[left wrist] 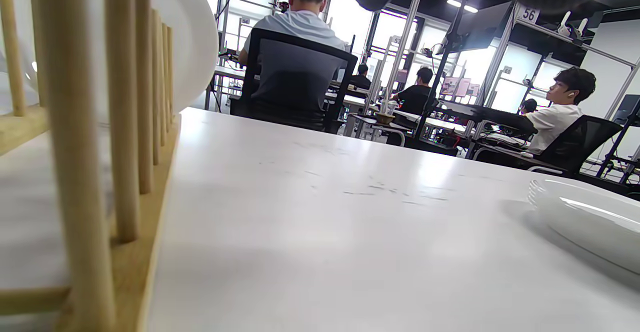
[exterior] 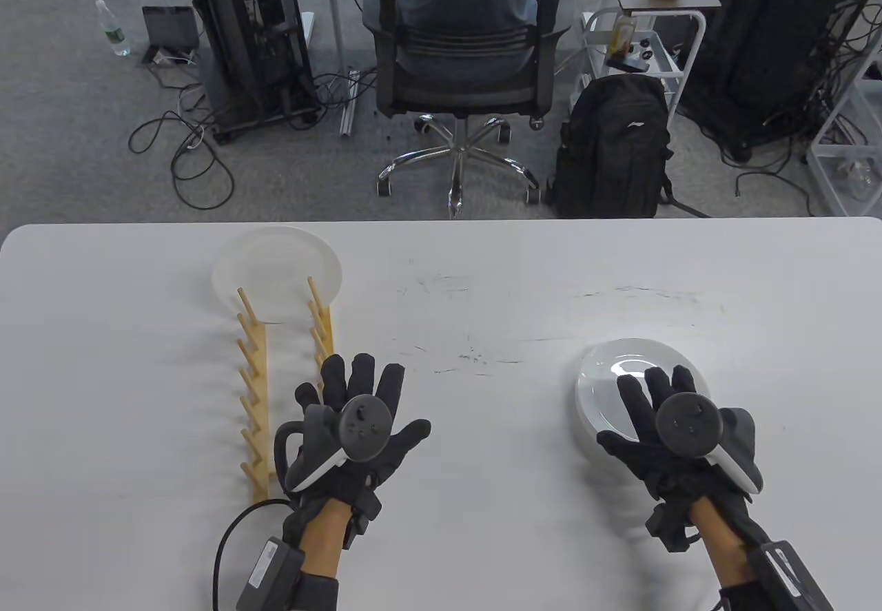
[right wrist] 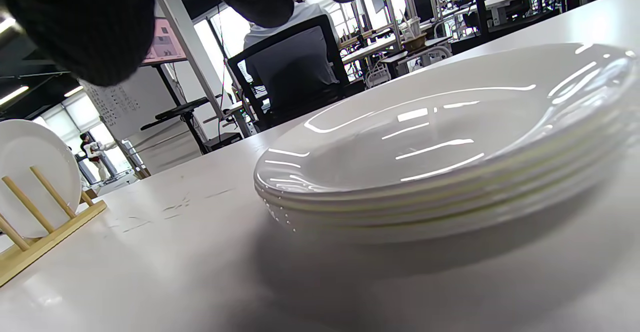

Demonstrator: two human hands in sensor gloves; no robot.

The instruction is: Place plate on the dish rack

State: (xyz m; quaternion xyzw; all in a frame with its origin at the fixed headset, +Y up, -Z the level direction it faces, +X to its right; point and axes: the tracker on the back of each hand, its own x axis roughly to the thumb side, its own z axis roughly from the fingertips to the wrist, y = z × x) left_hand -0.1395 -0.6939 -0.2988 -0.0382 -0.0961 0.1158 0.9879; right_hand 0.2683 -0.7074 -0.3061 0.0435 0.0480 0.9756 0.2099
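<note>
A stack of several white plates point(exterior: 613, 380) lies flat on the table at the right; it also shows in the right wrist view point(right wrist: 440, 157) and the left wrist view point(left wrist: 590, 217). My right hand point(exterior: 654, 404) is spread over its near side, holding nothing. A wooden peg dish rack point(exterior: 253, 397) lies at the left, with one white plate point(exterior: 275, 273) standing in its far end. The rack point(left wrist: 125, 147) fills the left of the left wrist view. My left hand point(exterior: 358, 397) is spread open just right of the rack, empty.
The white table point(exterior: 482, 294) stretches between the rack and the plate stack. Beyond its far edge stand an office chair point(exterior: 458, 60) with a seated person and a black backpack point(exterior: 613, 149). A cable point(exterior: 224, 542) runs from my left wrist.
</note>
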